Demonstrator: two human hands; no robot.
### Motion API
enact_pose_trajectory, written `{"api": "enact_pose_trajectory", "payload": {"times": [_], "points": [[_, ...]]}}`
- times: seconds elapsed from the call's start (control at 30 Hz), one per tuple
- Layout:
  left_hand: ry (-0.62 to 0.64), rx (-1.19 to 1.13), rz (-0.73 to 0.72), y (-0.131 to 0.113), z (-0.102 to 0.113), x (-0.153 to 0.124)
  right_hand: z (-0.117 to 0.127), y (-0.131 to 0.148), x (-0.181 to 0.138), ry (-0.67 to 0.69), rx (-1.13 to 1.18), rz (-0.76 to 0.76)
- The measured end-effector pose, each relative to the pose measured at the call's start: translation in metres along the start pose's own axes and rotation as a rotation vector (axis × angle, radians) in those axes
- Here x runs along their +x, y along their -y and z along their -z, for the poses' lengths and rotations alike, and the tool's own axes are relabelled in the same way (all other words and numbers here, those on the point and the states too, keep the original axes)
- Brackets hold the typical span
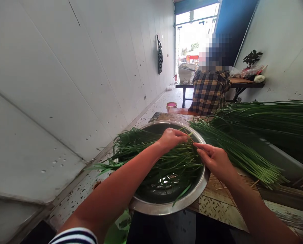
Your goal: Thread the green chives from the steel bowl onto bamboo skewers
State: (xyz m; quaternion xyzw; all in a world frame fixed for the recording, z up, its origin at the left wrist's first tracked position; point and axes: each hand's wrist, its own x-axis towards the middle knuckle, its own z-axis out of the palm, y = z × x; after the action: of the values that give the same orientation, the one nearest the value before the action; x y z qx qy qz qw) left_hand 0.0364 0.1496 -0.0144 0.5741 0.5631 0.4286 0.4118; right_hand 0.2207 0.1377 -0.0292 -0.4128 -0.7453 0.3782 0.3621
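A round metal basin holds water and a heap of long green garlic chives, whose leafy ends hang over its left rim. Over the far right part of the basin, my left hand is closed in a pinch. My right hand pinches close by, just above the right rim. A thin yellowish-brown chive stalk runs between the fingertips of both hands. On the right, a bundle of chives lies with its pale cut ends toward me.
Another large pile of chives stretches along the right. The basin rests on a patterned wooden tabletop. A person in a plaid shirt sits ahead, back to me, at a dark table. A white wall runs along my left.
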Motion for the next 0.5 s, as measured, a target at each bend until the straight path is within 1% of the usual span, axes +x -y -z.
{"api": "enact_pose_trajectory", "payload": {"times": [0.07,0.1,0.17,0.23,0.27,0.33,0.37,0.43,0.5], "points": [[0.037,0.152,-0.072,-0.01,-0.003,-0.004,0.001,-0.002,0.01,-0.047,-0.066,0.011],[0.029,0.229,-0.105,-0.015,-0.001,-0.005,0.003,-0.004,0.015,-0.067,-0.09,0.018],[-0.05,0.375,-0.153,-0.021,0.006,-0.006,0.007,-0.01,0.023,-0.069,-0.093,0.032],[-0.138,0.503,-0.161,-0.02,0.017,-0.002,0.015,-0.015,0.024,0.022,-0.075,0.033],[-0.147,0.558,-0.152,-0.016,0.022,0.0,0.019,-0.018,0.022,0.097,-0.07,0.026],[-0.072,0.659,-0.132,-0.004,0.027,0.005,0.028,-0.019,0.014,0.249,-0.075,-0.009],[-0.022,0.722,-0.121,0.002,0.028,0.007,0.031,-0.018,0.009,0.302,-0.085,-0.03],[0.047,0.876,-0.09,0.01,0.025,0.01,0.036,-0.014,0.001,0.327,-0.114,-0.054],[0.059,1.025,-0.056,0.012,0.02,0.011,0.037,-0.009,-0.004,0.271,-0.167,-0.04]]}}
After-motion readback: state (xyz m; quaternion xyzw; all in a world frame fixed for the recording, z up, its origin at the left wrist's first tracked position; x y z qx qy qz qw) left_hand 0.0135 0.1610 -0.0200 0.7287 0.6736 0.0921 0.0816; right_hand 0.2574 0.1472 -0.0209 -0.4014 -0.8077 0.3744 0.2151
